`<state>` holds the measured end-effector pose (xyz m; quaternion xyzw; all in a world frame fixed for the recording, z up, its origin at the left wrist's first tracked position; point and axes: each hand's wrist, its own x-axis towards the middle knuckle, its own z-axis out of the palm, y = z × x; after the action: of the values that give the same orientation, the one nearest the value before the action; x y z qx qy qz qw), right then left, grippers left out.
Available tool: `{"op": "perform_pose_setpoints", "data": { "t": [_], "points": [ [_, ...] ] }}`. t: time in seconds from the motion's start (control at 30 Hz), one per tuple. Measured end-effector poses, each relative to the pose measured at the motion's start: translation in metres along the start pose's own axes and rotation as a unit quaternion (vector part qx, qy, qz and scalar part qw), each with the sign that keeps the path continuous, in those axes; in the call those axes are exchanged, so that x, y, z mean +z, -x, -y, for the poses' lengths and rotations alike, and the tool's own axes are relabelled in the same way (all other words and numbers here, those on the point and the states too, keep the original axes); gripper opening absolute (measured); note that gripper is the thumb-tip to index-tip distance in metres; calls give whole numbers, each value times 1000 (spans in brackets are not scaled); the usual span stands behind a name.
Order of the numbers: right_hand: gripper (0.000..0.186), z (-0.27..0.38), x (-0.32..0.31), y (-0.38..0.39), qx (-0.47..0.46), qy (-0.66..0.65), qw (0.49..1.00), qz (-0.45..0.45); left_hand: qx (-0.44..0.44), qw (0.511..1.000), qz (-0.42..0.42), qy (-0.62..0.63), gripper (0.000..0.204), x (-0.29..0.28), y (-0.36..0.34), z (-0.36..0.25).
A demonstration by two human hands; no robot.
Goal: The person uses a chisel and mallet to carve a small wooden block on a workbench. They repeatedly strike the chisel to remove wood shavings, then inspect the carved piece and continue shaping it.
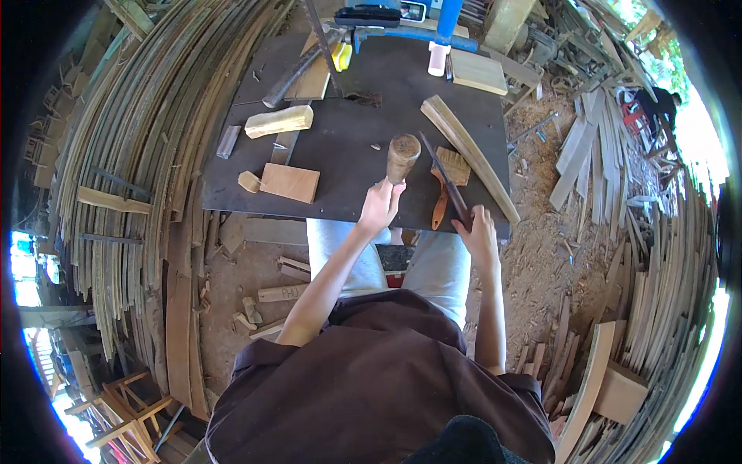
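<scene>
My left hand (pixel 380 203) grips a short, tapered wooden piece (pixel 403 158) upright near the bench's front edge, its round top facing up. My right hand (pixel 478 232), a little lower and to the right, is closed on the dark handle of a long, narrow tool (pixel 446 177) that angles up toward the far left. Beside that tool lies a wide brush with an orange handle (pixel 439 209) and pale bristles. A long wooden strip (pixel 475 162) lies diagonally at the right. Left of my left hand are a rectangular board (pixel 290 182) and a pale wooden block (pixel 278 121).
The dark bench (pixel 348 139) carries a blue metal frame (pixel 448 23), yellow item (pixel 342 56), bars and another board (pixel 478 73). Timber stacks (pixel 131 170) flank both sides. Offcuts litter the floor (pixel 533 232). Another person (pixel 658 112) is at far right; a wooden chair frame (pixel 127 406) is lower left.
</scene>
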<state>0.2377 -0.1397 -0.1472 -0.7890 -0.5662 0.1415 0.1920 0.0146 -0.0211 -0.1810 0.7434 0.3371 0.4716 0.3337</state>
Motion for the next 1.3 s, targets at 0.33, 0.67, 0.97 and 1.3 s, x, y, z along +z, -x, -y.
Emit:
{"op": "perform_pose_setpoints", "data": {
  "t": [0.33, 0.67, 0.97, 1.3],
  "points": [
    [25, 30, -31, 20, 71, -304, 946, 90, 17, 999, 22, -47, 23, -2, -1, -5],
    [41, 121, -157, 88, -83, -410, 908, -33, 5, 998, 46, -53, 25, -4, -3, -5],
    [44, 133, -197, 95, -68, -346, 936, -12, 10, 998, 44, -53, 27, -5, 0, -3],
    [30, 140, -203, 100, -7, -411, 911, 48, 11, 997, 41, -62, 29, -5, -4, -8]
  ]
}}
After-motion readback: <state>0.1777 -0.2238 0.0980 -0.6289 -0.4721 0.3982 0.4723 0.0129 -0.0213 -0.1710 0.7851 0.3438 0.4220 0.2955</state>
